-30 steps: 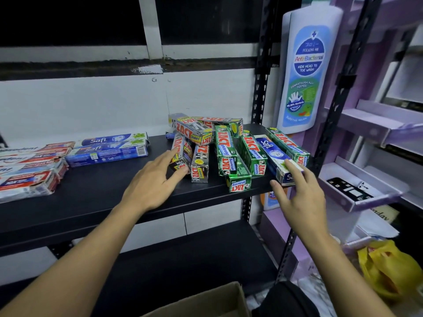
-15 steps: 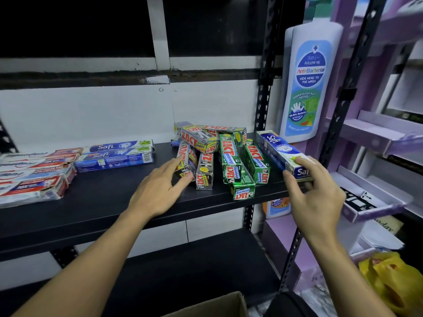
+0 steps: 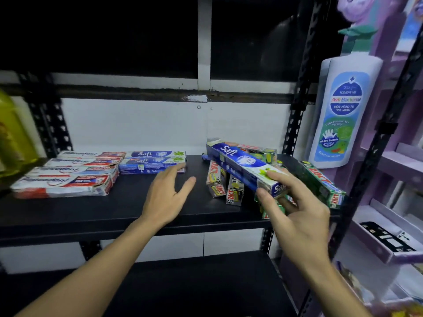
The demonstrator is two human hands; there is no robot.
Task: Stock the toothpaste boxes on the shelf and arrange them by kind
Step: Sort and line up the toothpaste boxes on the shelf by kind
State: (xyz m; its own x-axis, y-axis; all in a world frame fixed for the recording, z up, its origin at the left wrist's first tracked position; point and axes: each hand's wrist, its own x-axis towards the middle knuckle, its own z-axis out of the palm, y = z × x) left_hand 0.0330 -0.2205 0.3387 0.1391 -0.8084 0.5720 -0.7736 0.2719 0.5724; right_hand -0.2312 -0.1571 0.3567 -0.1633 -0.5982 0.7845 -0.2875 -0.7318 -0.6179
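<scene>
Currently: right hand (image 3: 297, 216) grips one Safi box (image 3: 240, 165) by its near end, thumb beneath and fingers (image 3: 282, 178) on top, with the box tilted above the Zact pile (image 3: 216, 181) at the right end of the shelf (image 3: 68, 209). Left hand (image 3: 167, 195) is open, fingers straight and spread, holding nothing, over bare shelf just in front of the Safi stack (image 3: 151, 161). Pepsodent boxes (image 3: 66, 177) are stacked at far left, touching the Safi stack. Wash bottle (image 3: 343, 115) is beside the right upright.
</scene>
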